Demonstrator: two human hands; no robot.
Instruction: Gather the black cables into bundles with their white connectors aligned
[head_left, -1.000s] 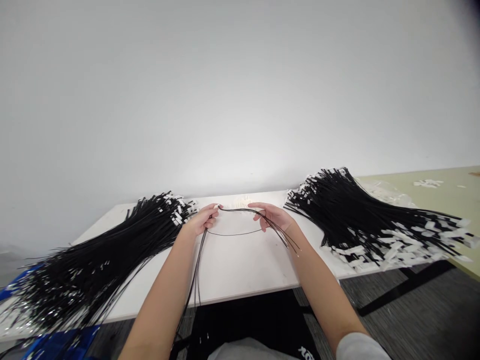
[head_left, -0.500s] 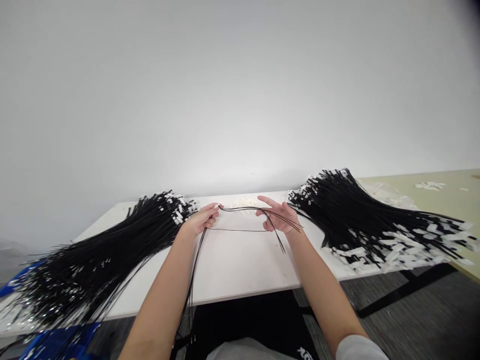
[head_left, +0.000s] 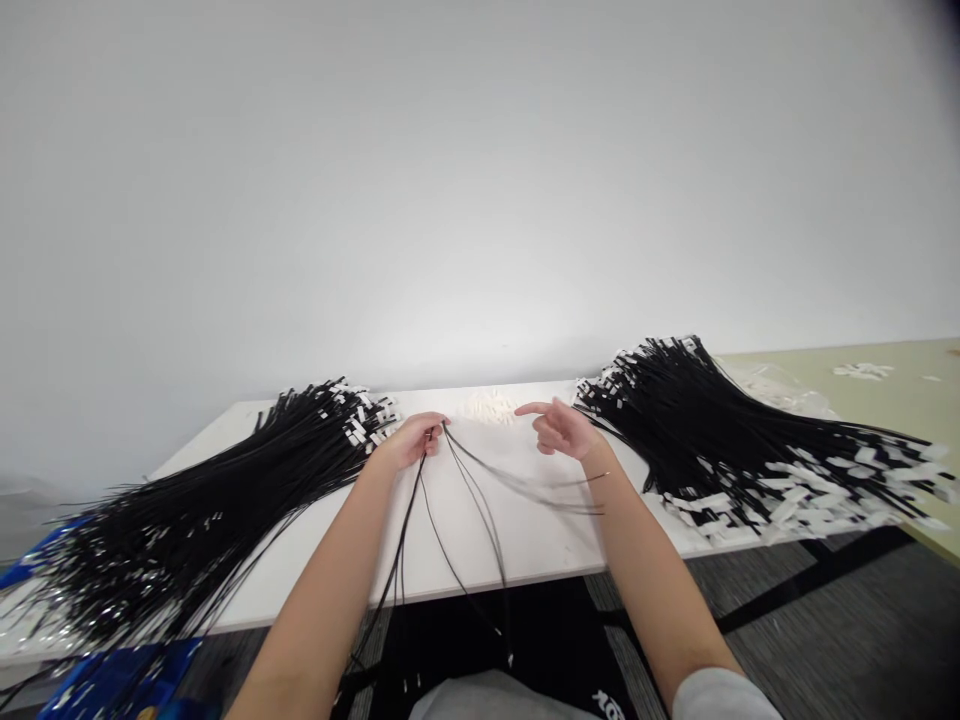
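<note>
My left hand (head_left: 414, 441) is closed, thumb and fingers pinched on a bunch of thin black wires (head_left: 476, 486). From this grip some wires fan out to the right and down past the table's front edge, with small metallic tips at their ends; others hang below the hand. To the right, my right hand (head_left: 564, 429) holds nothing, its index finger stretched out to the left and the other fingers curled. That fingertip is beside a small heap of white plastic connector pieces (head_left: 491, 407) on the white table (head_left: 525, 550).
A large pile of black wires (head_left: 247, 500) with white ends lies at the left, over blue plastic (head_left: 124, 680). Another pile with white connectors (head_left: 697, 430) lies at the right. Beyond it are a clear plastic bag (head_left: 784, 390) and a yellowish table (head_left: 922, 385) with white pieces.
My right hand has let go of the wires, its index finger now pointing left. The freed wires have dropped and spread, some blurred by motion. My left hand has stayed almost in place.
</note>
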